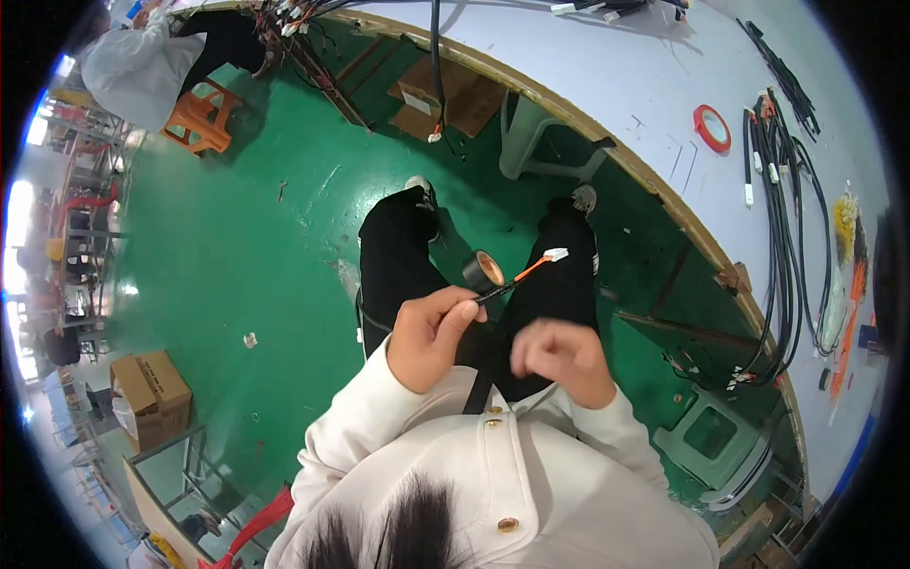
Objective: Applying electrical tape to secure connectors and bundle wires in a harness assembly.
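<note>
Above my lap, my left hand pinches a black-wrapped cable between thumb and fingers. Orange wires come out of the cable's end and run to a white connector. Right beside the cable, above my fingertips, is a roll of black tape; whether its tape is joined to the cable cannot be made out. My right hand is a little to the right, apart from the cable. Its fingers are curled inward and smeared by motion, so what they hold, if anything, does not show.
A white worktable curves around the front and right, bearing a red tape roll and black cable bundles. Green stools stand beneath it. Far left are an orange stool, a person in white and a cardboard box.
</note>
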